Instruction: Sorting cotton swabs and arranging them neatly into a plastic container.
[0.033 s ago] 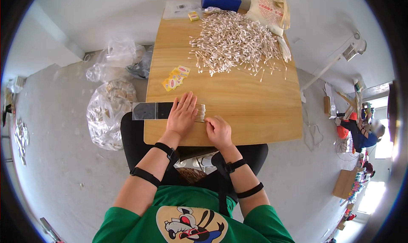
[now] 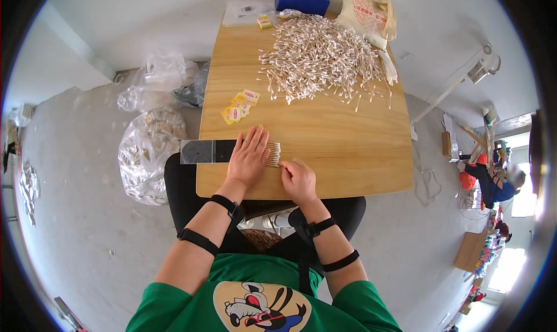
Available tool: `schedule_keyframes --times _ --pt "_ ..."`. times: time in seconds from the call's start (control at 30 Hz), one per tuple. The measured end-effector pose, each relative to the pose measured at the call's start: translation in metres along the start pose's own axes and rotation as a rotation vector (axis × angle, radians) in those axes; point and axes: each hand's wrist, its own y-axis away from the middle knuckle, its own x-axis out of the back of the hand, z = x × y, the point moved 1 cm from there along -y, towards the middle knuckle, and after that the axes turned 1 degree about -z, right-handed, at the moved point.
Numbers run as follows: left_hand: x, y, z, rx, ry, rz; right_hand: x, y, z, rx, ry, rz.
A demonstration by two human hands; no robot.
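At the near edge of the wooden bench (image 2: 348, 158), a small row of cotton swabs (image 2: 274, 154) is laid side by side at the mouth of a narrow clear sleeve bag (image 2: 203, 151) with a dark insert, which overhangs the bench's left edge. The left hand (image 2: 248, 157) is pressed flat, fingers spread, over the sleeve and the near ends of the swabs. The right hand (image 2: 298, 180) is loosely curled, fingertips pinched at the right end of the swab row; exact contact is too small to be resolved.

No change is detected against the other frame, which is taken at the same instant: same hand poses, same swab position. Work is judged to be at the loading stage, swabs lined up but not fully inside the sleeve.

Containers:
- Sleeve bag: swabs partly at its opening; how far in cannot be told under the left hand.
- Large loose pile of cotton swabs (image 2: 322, 56) is spread on the far half of the bench, uncontained.
- Beige bag (image 2: 371, 13) at the far right corner, contents not visible.
- Clear plastic bags (image 2: 148, 152) on the floor to the left, one filled with small packed items.
- Yellow label stickers (image 2: 239, 106) lie loose mid-bench; a blue tape dispenser (image 2: 301, 0) is set at the far edge.
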Motion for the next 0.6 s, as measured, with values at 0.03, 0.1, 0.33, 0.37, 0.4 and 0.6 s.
schedule_keyframes --times 0.03,0.1,0.33,0.37,0.4,0.6 --pt "-0.0006 0.0007 0.0011 0.005 0.0 -0.005 0.0002 0.0016 -0.0005 0.03 0.034 0.013" --pt "-0.0001 0.0014 -0.0011 0.004 -0.013 -0.001 -0.0026 0.0012 -0.0003 0.046 0.034 0.023" --pt "0.0005 -0.0001 -0.001 -0.011 -0.021 0.006 -0.0013 -0.0014 -0.0024 -0.013 0.023 0.056" --pt "0.0005 0.0001 -0.0012 -0.01 -0.02 0.007 -0.0018 -0.0017 -0.0027 -0.011 0.024 0.055" --pt "0.0005 0.0001 -0.0014 -0.012 -0.024 0.009 -0.0022 -0.0022 -0.0031 -0.008 0.036 0.052" --pt "0.0 0.0009 -0.0002 -0.017 -0.028 0.02 -0.003 -0.002 -0.0032 -0.004 0.064 0.042"
